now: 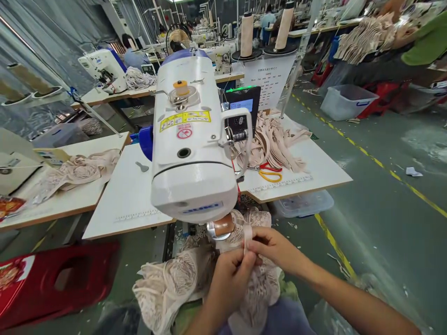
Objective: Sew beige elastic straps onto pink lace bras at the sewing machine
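Just below the head of a white sewing machine (pixel 193 184), my two hands meet over beige lace fabric. Between them runs a narrow beige strap (pixel 247 235), standing up from the lace. My left hand (pixel 232 272) pinches its lower end, thumb and fingers pressed together. My right hand (pixel 270 244) grips the strap from the right, its fingertips touching those of the left. Beige lace pieces (pixel 260 291) hang beneath the hands over my lap, and a larger bundle of lace garments (pixel 174 284) lies to the left. The fingertips partly hide the held part of the strap.
Right of the machine, a white table (pixel 321 174) bears a pile of beige straps (pixel 279 144) and scissors with red and yellow handles (pixel 270 174). Two thread cones (pixel 247 35) stand behind. A red stool (pixel 87 274) is at lower left, a plastic bin (pixel 344 102) on the right-hand floor.
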